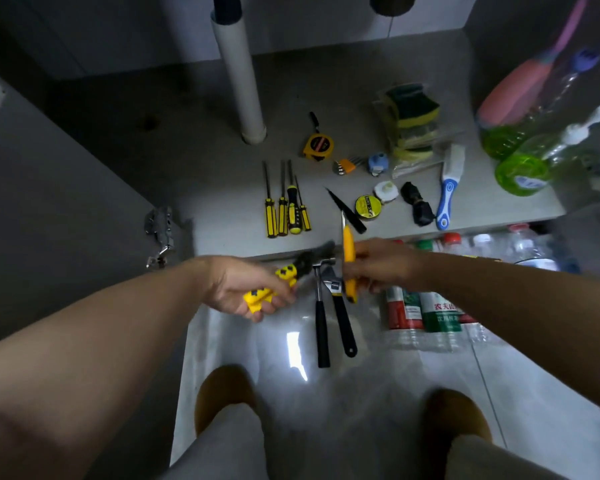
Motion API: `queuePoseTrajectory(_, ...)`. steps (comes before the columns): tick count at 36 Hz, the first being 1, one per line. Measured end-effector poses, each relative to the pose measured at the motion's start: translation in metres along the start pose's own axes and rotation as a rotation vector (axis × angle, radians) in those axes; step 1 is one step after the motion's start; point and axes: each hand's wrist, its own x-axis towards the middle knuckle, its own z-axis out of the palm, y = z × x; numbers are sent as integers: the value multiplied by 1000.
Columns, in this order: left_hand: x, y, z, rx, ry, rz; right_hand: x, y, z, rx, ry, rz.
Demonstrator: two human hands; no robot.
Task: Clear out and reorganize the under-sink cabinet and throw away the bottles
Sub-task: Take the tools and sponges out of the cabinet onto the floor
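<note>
While I crouch at the open cabinet, my left hand (248, 292) clenched around yellow-handled pliers (284, 278), my right hand (378, 263) gripping a yellow utility knife (349, 258), plastic bottles (426, 306) lying on the floor just under my right wrist, screwdrivers (286, 209) lined up beyond my left hand.

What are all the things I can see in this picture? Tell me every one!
screwdrivers: four, yellow and black, cabinet floor, side by side
tape measure: one, yellow, behind screwdrivers
white pipe: one, standing at cabinet back
sponges: a bagged stack, yellow and green, cabinet right
brush: one, blue and white, beside sponges
tape roll: one, yellow, cabinet front
spray bottles: two, green, far right
hammer: one, black handle, tiled floor
wrench: one, black handle, beside hammer
plastic bottles: several, clear, floor right
left hand: holds yellow pliers
right hand: holds yellow knife
</note>
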Motion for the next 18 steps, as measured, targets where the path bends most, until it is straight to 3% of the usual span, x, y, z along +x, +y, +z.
queuePoseTrajectory(3, 20, -19, 10, 177, 75, -171, -1, 24, 11, -15, -218, 215)
queuePoseTrajectory(7, 51, -43, 18, 496, 359, -208, 12, 58, 31, -268, -159, 414)
queuePoseTrajectory(9, 64, -53, 19, 504, 496, -205, 18, 68, 41, -347, -76, 472)
queuePoseTrajectory(13, 79, -61, 17, 361, 690, -220, 28, 74, 51, -540, 40, 409)
queuePoseTrajectory(18, 91, -61, 12, 466, 765, -230, 31, 80, 53, -623, 181, 341)
